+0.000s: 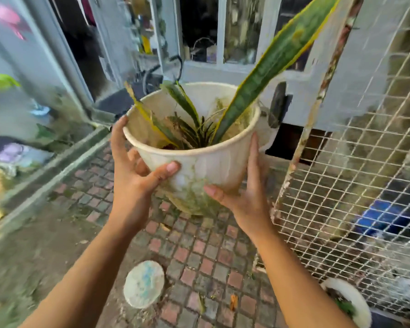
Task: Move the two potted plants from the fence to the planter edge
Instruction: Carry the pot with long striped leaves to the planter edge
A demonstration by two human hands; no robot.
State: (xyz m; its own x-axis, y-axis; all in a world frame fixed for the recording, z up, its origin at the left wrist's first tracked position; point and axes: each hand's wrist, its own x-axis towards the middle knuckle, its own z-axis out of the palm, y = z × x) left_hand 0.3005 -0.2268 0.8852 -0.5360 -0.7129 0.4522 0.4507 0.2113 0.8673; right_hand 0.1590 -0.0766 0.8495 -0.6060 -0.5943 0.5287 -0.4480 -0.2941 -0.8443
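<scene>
1. The wire-mesh fence [341, 185] stands right of the right hand.
2. The white pot of snake plant [206, 162] hangs in the air between both hands, above brick paving [199, 256].
3. The left hand [137, 176] grips its left wall, thumb across the front.
4. The right hand [249, 185] clasps its right wall, fingers upright.

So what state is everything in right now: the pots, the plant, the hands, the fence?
White pot: lifted off the ground, tilted toward the camera.
Snake plant: rooted in that pot, one long leaf leaning right.
Left hand: gripping the pot's left side.
Right hand: gripping its right side.
Second white pot: on the ground by the fence.
Mesh fence: standing, paint peeling.
</scene>
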